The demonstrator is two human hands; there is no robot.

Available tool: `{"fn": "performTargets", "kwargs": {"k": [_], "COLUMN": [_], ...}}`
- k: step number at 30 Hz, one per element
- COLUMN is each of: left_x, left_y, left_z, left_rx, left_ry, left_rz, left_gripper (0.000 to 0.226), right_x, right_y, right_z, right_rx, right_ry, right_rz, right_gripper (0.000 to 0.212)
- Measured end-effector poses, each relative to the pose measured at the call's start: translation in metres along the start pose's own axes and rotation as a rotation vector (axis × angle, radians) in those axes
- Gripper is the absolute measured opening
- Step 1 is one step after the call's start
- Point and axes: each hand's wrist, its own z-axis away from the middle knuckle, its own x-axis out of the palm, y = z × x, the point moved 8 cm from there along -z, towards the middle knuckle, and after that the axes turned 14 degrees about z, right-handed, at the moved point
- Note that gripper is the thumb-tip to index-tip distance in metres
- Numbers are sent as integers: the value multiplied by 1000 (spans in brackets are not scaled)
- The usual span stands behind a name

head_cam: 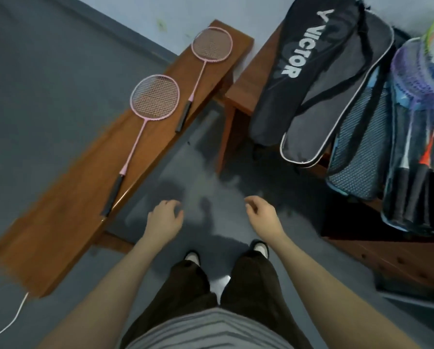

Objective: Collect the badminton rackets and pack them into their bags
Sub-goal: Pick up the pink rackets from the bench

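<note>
Pink rackets (155, 98) overhang the counter (67, 205) edge at centre left; both hands (164, 217) empty, fingers (251, 204) loosely curled; a careless grab could tip one floorward.

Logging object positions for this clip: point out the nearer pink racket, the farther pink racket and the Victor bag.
nearer pink racket (155, 97), head view, on its strings
farther pink racket (212, 44), head view, on its strings
Victor bag (309, 59), head view, beside the lettering

Dim, even indoor light; soft shadows on the floor (211, 187) (edges smeared, wide-angle bending).
</note>
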Motion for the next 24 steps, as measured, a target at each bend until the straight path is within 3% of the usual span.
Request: {"fn": "performTargets", "kwargs": {"k": [4,9,20,24], "left_x": [-14,-24,-112,-138], "left_y": [-78,-123,-104,-89], "left_z": [6,4,-116,-170], "left_rx": [-258,-475,-503,-462], "left_ry": [-47,-41,42,60], "left_rz": [111,220,265,226], "left_gripper": [33,32,26,33], "right_x": [46,75,63,49], "right_y": [-16,-22,-100,-137], "right_z": [-8,-27,-164,-214], "right_rx": [90,175,130,105], "right_ry": [-139,-209,-207,-199], "right_rz": [30,41,-79,-135], "right_gripper": [26,27,24,22]}}
